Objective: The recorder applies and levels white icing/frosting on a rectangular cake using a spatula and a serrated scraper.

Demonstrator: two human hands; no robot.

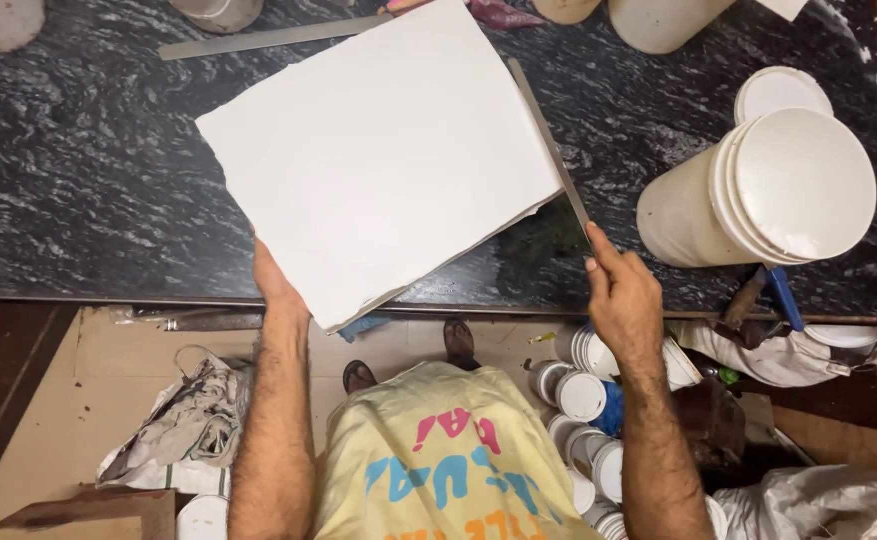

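- My left hand (277,285) grips the near-left edge of the white sheet (379,150), fingers curled under it and out of sight, the palm pressed against the edge.
- The white sheet lies tilted on the dark marbled bench (79,200), one corner hanging over the front edge towards me.
- My right hand (621,295) is closed around the near end of a long metal straightedge (549,140), which lies along the sheet's right side, touching or just beside that edge; I cannot tell which.
- As I judge it, the straightedge is lined up but not yet flat and settled; the sheet's lower right edge looks rough, with a thin layer showing beneath, so trimming or squaring seems only partly done.
- A second metal strip (259,40) lies on the bench beyond the sheet, untouched.
- A stack of white tubs (759,195) lies on its side to my right, well apart from the sheet.
- More small white containers (584,395) are piled on the floor by my feet.
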